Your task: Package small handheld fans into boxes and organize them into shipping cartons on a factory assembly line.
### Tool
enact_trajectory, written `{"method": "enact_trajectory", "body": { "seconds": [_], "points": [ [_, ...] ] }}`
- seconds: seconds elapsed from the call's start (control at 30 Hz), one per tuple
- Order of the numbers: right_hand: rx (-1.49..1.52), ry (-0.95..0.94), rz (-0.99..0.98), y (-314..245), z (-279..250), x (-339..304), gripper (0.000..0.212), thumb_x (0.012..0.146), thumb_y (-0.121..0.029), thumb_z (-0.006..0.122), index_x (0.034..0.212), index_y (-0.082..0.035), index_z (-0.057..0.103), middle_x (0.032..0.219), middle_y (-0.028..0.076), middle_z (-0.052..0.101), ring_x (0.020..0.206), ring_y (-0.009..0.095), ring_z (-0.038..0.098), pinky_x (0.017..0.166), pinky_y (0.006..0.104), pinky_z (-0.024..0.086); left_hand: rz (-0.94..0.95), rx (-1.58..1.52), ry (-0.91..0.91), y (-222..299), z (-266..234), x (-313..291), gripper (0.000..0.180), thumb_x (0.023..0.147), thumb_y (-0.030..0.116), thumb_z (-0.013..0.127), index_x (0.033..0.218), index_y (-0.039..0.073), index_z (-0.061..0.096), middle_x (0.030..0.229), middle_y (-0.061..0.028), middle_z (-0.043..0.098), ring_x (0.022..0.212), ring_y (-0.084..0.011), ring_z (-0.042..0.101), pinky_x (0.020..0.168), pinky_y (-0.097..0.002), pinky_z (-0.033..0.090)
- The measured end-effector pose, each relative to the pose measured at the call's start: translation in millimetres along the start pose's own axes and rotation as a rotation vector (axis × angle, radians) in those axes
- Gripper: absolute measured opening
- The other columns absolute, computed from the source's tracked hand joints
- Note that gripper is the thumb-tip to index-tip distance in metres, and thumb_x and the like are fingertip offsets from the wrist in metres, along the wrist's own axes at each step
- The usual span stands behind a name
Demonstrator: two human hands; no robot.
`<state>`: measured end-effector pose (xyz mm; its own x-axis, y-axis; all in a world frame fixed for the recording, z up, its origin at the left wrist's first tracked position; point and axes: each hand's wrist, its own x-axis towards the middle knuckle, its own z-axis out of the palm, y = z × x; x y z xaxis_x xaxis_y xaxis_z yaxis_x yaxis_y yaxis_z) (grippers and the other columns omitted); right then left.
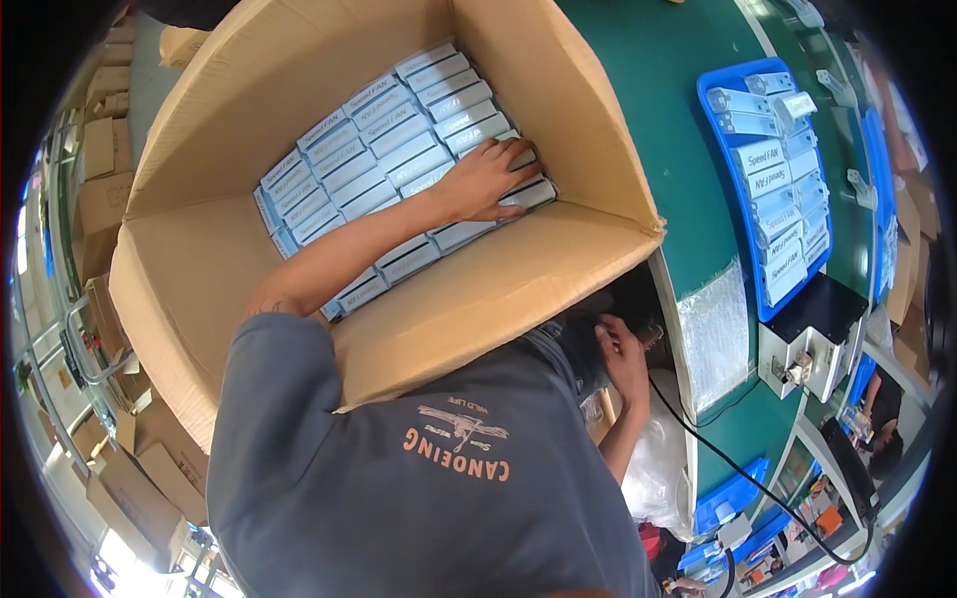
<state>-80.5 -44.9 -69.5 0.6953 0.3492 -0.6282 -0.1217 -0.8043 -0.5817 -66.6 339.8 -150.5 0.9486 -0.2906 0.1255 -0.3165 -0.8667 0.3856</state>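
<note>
Nearest us, the right hand [623, 354] hangs just right of the big cardboard carton [498, 289], fingers half curled, and whether it grips anything I can't tell. The carton gapes open, and inside, slim light-blue and white boxes [394, 149] stand packed tight in neat rows! In goes the left arm over the near wall, and the left hand [493, 179] lies palm down on the right end of those rows, fingers spread and touching them; any grip is hidden. Farther right, on the green table [648, 50], a blue tray [728, 148] carries two columns of similar boxes [770, 177].
</note>
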Motion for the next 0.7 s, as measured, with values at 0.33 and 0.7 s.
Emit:
{"method": "enact_trajectory", "body": {
  "seconds": [0.33,0.7],
  "points": [
    [-0.016,0.032,0.039,21,8,-2,0.035,0.101,-0.023,0.063,0.128,0.000,0.063,0.109,0.022,0.073,0.100,0.031,0.073,0.087,0.0384,0.055,-0.444,0.151,0.002,34,7,0,0.094,0.064,0.047,0.083,0.136,-0.003,0.051,0.135,-0.0256,0.048,0.124,-0.0371,0.048,0.100,-0.0496,0.041],
    [-0.005,0.005,0.074,26,9,-1,0.038,0.101,-0.027,0.062,0.129,-0.001,0.063,0.111,0.023,0.073,0.104,0.032,0.073,0.090,0.0398,0.055,-0.659,0.166,-0.076,37,3,16,0.098,0.070,0.059,0.080,0.134,-0.010,0.051,0.120,-0.0234,0.055,0.113,-0.0384,0.055,0.098,-0.0499,0.043]
  ]
}}
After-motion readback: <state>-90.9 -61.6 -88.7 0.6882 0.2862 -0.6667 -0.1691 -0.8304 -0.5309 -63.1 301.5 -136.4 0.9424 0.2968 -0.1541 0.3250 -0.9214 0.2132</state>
